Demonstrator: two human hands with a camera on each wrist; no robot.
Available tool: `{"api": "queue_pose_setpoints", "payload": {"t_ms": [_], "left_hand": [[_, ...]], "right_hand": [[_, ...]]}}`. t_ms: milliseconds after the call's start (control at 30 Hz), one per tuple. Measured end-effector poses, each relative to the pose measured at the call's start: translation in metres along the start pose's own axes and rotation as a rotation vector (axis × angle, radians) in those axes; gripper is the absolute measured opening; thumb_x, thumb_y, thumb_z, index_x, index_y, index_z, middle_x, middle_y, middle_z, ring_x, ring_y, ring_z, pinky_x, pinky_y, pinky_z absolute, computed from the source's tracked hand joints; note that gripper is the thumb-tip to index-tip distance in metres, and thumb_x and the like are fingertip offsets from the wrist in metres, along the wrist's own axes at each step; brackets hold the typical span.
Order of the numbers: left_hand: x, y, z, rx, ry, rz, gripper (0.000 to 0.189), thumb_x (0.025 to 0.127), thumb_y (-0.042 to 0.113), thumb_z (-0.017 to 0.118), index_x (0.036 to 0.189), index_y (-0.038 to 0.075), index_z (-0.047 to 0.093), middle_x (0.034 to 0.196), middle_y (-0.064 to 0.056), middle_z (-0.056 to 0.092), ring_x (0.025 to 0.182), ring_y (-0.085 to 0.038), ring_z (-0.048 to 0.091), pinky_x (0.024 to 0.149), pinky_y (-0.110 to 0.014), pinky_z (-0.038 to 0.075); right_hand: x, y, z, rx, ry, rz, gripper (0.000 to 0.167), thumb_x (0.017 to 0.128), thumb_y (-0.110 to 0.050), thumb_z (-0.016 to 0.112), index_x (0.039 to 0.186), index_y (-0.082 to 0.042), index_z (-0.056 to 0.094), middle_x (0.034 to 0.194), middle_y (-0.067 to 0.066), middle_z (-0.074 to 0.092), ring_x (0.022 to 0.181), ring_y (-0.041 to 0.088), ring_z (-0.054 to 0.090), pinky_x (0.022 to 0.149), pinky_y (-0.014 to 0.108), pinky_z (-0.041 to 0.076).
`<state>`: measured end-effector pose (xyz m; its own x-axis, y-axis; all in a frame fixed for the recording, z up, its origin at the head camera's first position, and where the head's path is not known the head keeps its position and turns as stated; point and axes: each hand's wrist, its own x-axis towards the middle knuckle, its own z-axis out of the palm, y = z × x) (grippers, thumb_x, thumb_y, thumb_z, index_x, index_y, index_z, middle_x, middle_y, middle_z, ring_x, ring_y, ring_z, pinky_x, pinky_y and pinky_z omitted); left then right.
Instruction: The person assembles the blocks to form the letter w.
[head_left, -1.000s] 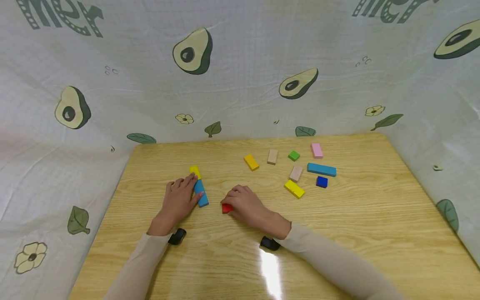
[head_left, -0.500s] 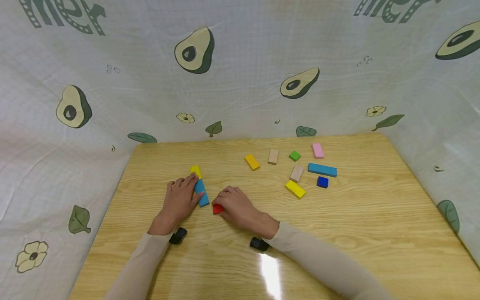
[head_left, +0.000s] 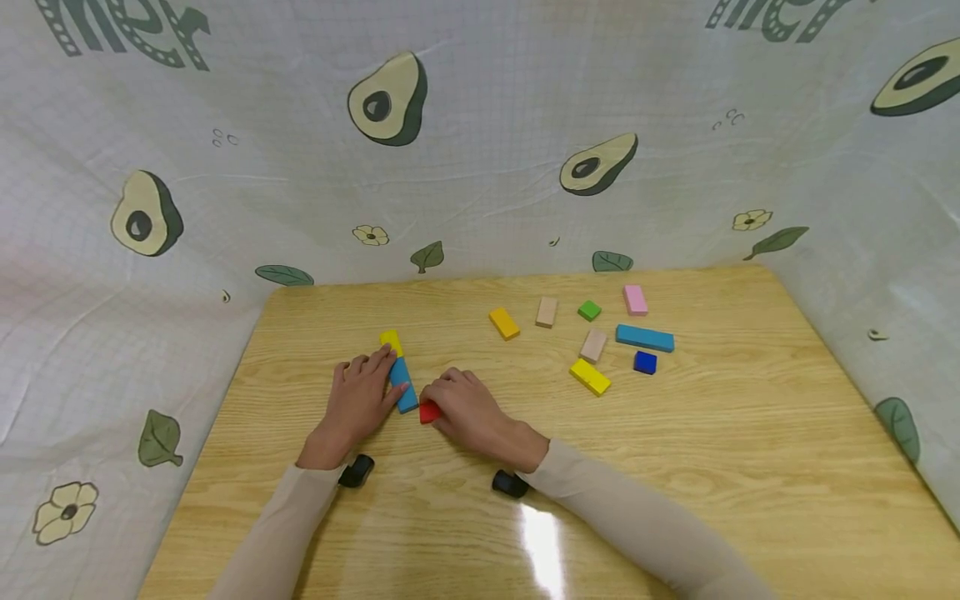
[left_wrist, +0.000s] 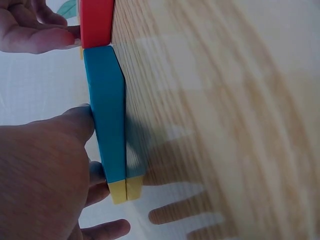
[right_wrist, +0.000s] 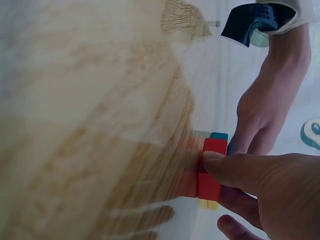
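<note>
A long blue block [head_left: 403,392] and a yellow block [head_left: 391,338] lie end to end in a slanted line on the left of the table. My left hand [head_left: 357,402] rests on them, thumb tip on the blue block and fingertips by the yellow one. My right hand [head_left: 471,415] pinches a red block [right_wrist: 212,190] between thumb and fingers, partly hiding it in the head view. The red block stands beside the near end of the blue one. In the left wrist view their corners look to meet, with at most a thin gap.
Right of the hands lie an orange block [head_left: 504,323], two beige blocks [head_left: 547,312], a green block [head_left: 589,310], a pink block [head_left: 635,300], another long blue block [head_left: 644,337], a dark blue block [head_left: 645,362] and another yellow block [head_left: 589,377]. A printed cloth [head_left: 480,200] surrounds the table.
My right hand has slid left with the red block, up to the near end of the long blue block. My left hand and the line of blocks have stayed put.
</note>
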<state>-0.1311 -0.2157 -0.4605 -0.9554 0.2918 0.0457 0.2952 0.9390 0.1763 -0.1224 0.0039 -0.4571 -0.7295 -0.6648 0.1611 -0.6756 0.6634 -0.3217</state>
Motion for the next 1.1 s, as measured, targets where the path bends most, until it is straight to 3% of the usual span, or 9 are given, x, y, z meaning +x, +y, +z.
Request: {"api": "queue_pose_setpoints", "payload": {"t_ms": [600, 900, 1100], "left_hand": [[0.000, -0.001, 0.000, -0.017, -0.008, -0.007, 0.061, 0.108, 0.035, 0.063, 0.155, -0.001, 0.051, 0.163, -0.020, 0.045, 0.137, -0.048, 0.048, 0.113, -0.067, 0.031], [0.000, -0.002, 0.001, -0.004, -0.022, -0.016, 0.061, 0.108, 0.036, 0.063, 0.155, -0.001, 0.050, 0.163, -0.020, 0.045, 0.138, -0.048, 0.047, 0.114, -0.067, 0.030], [0.001, -0.002, 0.002, -0.014, -0.023, -0.012, 0.061, 0.108, 0.036, 0.063, 0.155, -0.001, 0.050, 0.163, -0.020, 0.044, 0.138, -0.048, 0.046, 0.113, -0.067, 0.030]], "right_hand": [[-0.001, 0.005, -0.002, 0.051, -0.010, 0.021, 0.028, 0.094, -0.018, 0.083, 0.121, -0.012, 0.077, 0.118, -0.001, 0.077, 0.111, 0.021, 0.065, 0.100, 0.039, 0.052], [-0.013, 0.036, -0.019, 0.132, 0.032, 0.073, 0.039, 0.093, -0.019, 0.084, 0.128, -0.006, 0.072, 0.129, 0.008, 0.073, 0.120, 0.029, 0.063, 0.104, 0.046, 0.050], [-0.034, 0.066, -0.036, 0.157, 0.086, 0.108, 0.044, 0.091, -0.014, 0.085, 0.131, -0.003, 0.070, 0.136, 0.013, 0.070, 0.127, 0.034, 0.061, 0.109, 0.053, 0.047]]}}
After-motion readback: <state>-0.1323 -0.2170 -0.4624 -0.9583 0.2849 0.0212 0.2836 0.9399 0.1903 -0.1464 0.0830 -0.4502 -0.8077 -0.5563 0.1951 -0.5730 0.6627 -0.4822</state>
